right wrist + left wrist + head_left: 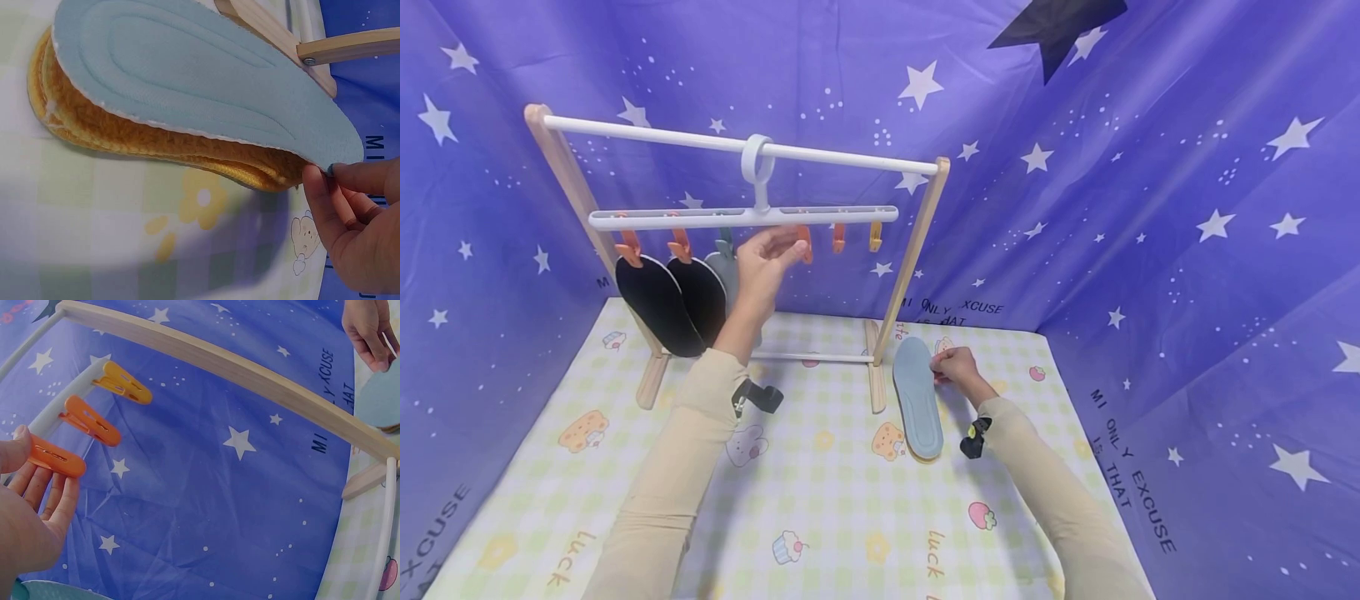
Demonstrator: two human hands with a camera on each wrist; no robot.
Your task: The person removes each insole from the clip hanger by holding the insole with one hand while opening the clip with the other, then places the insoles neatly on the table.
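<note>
My left hand (760,271) is up at the white clip hanger (831,217), its thumb and fingers pinching an orange clip (59,459). In the right wrist view, my right hand (369,228) pinches the edge of a light blue insole (187,69) between thumb and fingers. That insole lifts at this end over a fuzzy golden-brown insole (156,134) lying on the tablecloth. At the hanger's left, orange clips hold two black insoles (658,304); a green clip (724,242) beside them holds a pale blue insole (721,268), partly behind my left hand.
A wooden stand (917,258) with a white top rod (850,157) carries the hanger. Right of my left hand hang another orange clip (838,238) and a yellow clip (876,237). A checked tablecloth (820,500) covers the table, and a purple star-printed curtain (1120,208) surrounds it.
</note>
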